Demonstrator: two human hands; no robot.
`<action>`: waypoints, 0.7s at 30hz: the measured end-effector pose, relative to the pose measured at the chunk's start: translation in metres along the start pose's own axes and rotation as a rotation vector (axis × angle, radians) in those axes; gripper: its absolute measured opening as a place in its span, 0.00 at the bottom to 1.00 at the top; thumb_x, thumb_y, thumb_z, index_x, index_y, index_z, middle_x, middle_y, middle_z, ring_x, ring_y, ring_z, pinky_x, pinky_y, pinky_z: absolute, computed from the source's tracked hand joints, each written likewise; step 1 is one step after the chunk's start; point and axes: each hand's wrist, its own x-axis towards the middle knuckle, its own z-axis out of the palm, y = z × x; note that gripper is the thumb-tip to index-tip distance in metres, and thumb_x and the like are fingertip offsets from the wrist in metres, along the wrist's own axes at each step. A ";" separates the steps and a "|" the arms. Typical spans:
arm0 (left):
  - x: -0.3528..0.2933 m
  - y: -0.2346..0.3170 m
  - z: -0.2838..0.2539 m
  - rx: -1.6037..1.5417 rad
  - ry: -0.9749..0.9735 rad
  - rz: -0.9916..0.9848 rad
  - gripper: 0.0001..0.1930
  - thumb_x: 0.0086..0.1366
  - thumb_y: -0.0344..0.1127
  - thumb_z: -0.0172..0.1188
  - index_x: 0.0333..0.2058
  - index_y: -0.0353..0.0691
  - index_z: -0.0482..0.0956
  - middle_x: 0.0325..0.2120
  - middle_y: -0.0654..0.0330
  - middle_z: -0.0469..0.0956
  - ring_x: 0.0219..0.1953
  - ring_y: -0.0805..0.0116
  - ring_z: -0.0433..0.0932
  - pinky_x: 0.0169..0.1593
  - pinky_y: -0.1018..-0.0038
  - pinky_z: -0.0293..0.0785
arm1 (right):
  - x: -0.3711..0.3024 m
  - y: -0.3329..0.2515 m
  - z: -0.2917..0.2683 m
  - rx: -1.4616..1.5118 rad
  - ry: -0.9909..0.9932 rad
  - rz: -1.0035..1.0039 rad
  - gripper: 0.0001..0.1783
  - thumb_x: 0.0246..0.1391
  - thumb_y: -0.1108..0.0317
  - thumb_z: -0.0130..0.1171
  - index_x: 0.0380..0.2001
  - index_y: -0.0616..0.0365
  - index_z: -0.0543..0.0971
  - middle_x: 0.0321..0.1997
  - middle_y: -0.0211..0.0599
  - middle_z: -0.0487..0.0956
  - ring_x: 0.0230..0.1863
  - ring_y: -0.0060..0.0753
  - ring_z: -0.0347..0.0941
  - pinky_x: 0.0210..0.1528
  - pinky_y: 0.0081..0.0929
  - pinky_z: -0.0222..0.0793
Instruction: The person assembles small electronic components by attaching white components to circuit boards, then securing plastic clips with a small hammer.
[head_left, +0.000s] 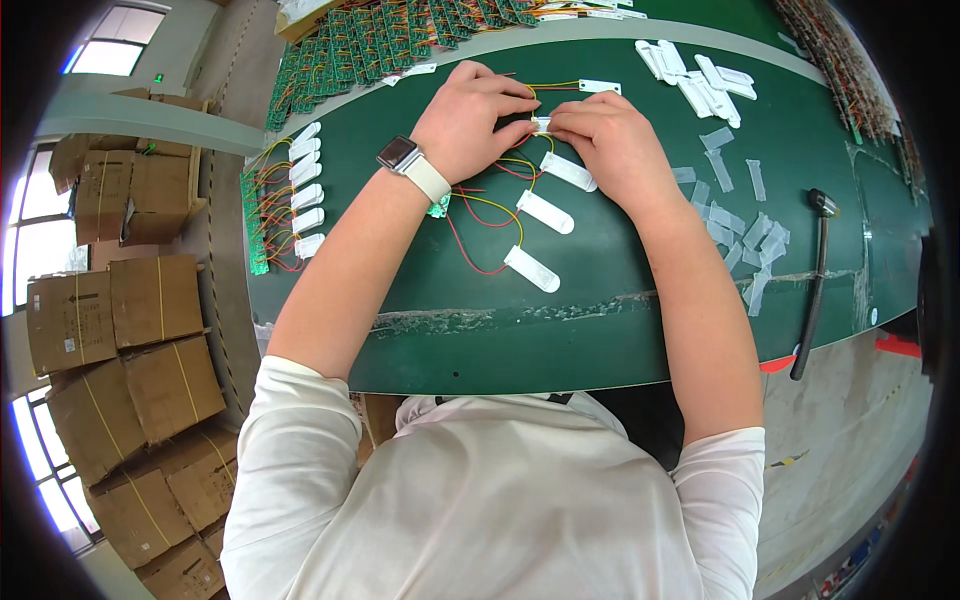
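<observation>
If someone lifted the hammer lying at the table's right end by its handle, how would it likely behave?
The hammer would probably feel head-heavy: its metal head sits at the far end of a long, thin dark handle. It looks rigid, so it should not flex. Its handle end overhangs the green table edge, so a nudge there might tip it off.

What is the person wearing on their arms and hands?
Both hands are bare, with no gloves. The left hand has a watch with a dark square face and a pale strap at the wrist. The right hand wears nothing. Short white sleeves cover only the upper arms.
</observation>
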 end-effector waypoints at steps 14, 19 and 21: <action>-0.001 -0.005 0.009 -0.023 -0.022 -0.075 0.18 0.67 0.39 0.65 0.55 0.49 0.85 0.56 0.67 0.81 0.55 0.58 0.72 0.64 0.65 0.69 | 0.002 0.002 0.008 -0.053 0.118 0.046 0.06 0.54 0.69 0.67 0.35 0.54 0.86 0.38 0.28 0.86 0.43 0.39 0.78 0.50 0.35 0.77; 0.000 -0.008 0.010 -0.031 -0.043 -0.082 0.18 0.68 0.38 0.63 0.56 0.50 0.84 0.57 0.67 0.81 0.56 0.57 0.72 0.64 0.65 0.69 | 0.003 0.003 0.007 -0.020 0.126 0.053 0.06 0.53 0.70 0.68 0.35 0.54 0.87 0.39 0.28 0.86 0.43 0.38 0.78 0.50 0.35 0.77; 0.000 -0.010 0.010 -0.042 -0.042 -0.090 0.18 0.68 0.37 0.63 0.56 0.50 0.85 0.57 0.67 0.81 0.56 0.57 0.72 0.64 0.65 0.69 | 0.002 0.004 0.008 -0.012 0.134 0.051 0.06 0.53 0.70 0.68 0.35 0.54 0.87 0.39 0.28 0.86 0.43 0.38 0.78 0.50 0.34 0.77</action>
